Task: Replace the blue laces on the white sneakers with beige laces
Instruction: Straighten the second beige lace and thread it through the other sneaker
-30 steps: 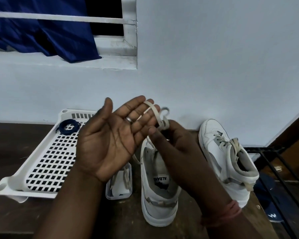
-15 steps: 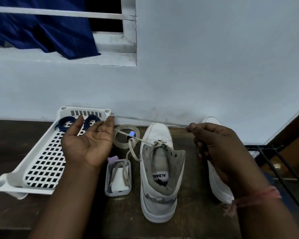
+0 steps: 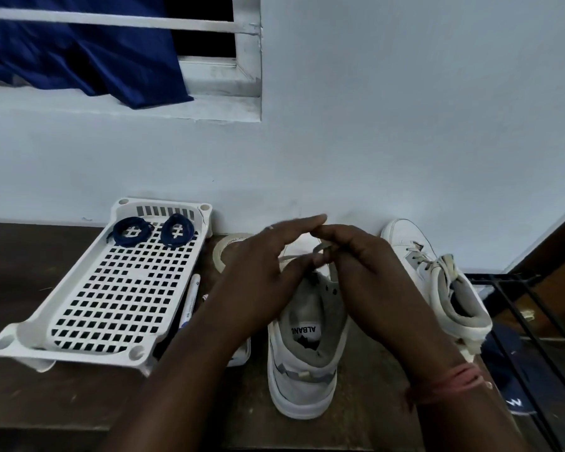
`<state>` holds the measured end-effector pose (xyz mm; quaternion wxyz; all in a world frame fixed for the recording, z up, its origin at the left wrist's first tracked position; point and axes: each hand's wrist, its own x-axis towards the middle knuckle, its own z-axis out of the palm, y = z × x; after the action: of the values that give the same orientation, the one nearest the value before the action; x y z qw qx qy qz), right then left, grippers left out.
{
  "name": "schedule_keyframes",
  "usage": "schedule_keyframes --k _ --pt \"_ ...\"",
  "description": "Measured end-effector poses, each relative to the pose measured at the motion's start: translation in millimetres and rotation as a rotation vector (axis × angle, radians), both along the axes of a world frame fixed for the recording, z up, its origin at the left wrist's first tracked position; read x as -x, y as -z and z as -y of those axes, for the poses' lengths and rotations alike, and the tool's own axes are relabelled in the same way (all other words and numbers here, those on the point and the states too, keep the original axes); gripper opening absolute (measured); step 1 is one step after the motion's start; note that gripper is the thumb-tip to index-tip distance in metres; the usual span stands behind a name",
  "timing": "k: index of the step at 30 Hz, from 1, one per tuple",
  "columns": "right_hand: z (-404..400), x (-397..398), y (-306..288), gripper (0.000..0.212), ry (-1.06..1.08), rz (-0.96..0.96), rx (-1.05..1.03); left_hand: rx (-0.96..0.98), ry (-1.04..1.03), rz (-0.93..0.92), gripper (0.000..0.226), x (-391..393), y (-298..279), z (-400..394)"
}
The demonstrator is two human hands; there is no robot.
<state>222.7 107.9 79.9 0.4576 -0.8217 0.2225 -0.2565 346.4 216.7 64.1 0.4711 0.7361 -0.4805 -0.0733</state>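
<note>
Both hands meet over the tongue of the middle white sneaker (image 3: 307, 360), which stands on the dark table with its heel toward me. My right hand (image 3: 366, 272) curls its fingers round a loop of beige lace (image 3: 322, 248). My left hand (image 3: 265, 275) pinches the same lace with its thumb, while its index finger points straight out. A second white sneaker (image 3: 415, 252) stands to the right, with a tied beige lace (image 3: 437, 263). Two coiled blue laces (image 3: 131, 231) (image 3: 177, 230) lie at the far end of a white perforated tray (image 3: 88, 324).
A roll of tape (image 3: 224, 251) sits by the wall behind my left hand. A pen (image 3: 190, 301) lies along the tray's right side. My left forearm hides most of a clear box (image 3: 243, 353). A black metal rack (image 3: 522, 308) and a dark blue item (image 3: 512, 373) are at the right.
My hands were spread apart, pulling the beige lace taut. Now they have come together above the middle sneaker's tongue and hold a loop of it.
</note>
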Motion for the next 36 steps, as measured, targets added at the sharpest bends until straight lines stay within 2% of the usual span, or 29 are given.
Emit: schedule_keyframes --k 2,5,10,13,15,17,18,21,23,26,28,30,32,34,36 --pt "3 1 -1 0.04 0.014 -0.002 0.046 0.06 -0.027 0.02 0.043 -4 8 -1" --pt "7 3 -3 0.016 0.047 0.056 -0.098 0.103 -0.095 0.058 0.022 -8 10 -4" --pt "7 2 -6 0.012 0.106 0.136 -0.14 0.17 -0.279 0.05 0.01 -6 2 -5" --pt "5 -1 -2 0.022 0.046 0.125 -0.068 0.186 -0.359 0.183 0.01 -11 2 -7" --pt "2 -4 0 0.025 0.022 0.145 -0.053 0.136 -0.285 0.225 0.03 -12 1 -9" --pt "0 -6 2 0.017 0.041 0.158 -0.084 0.093 -0.145 0.193 0.049 -10 -1 -9" --pt "0 -7 3 0.012 0.058 0.163 -0.105 0.079 -0.095 0.186 0.048 -9 -1 -8" --pt "0 -8 4 0.012 0.106 0.135 -0.116 0.071 -0.048 0.198 0.023 -8 3 -3" --pt "0 -9 5 0.012 0.155 0.124 -0.096 0.098 -0.099 0.133 0.018 -3 5 -1" --pt "6 -6 10 0.018 0.252 0.019 -0.095 0.092 -0.215 0.16 0.016 5 2 5" --pt "12 -2 17 0.029 0.238 -0.176 -0.141 0.041 -0.254 0.176 0.013 10 3 11" --pt "16 -1 26 0.028 0.197 -0.273 -0.199 -0.051 -0.247 0.198 0.014 12 8 15" --pt "19 0 33 0.018 0.199 -0.265 -0.283 -0.16 -0.232 0.237 0.02 14 15 16" --pt "21 0 39 0.023 0.208 -0.226 -0.437 -0.226 -0.212 0.239 0.021 13 20 15" --pt "23 0 42 0.007 0.213 -0.202 -0.589 -0.291 -0.194 0.227 0.021 11 22 15"
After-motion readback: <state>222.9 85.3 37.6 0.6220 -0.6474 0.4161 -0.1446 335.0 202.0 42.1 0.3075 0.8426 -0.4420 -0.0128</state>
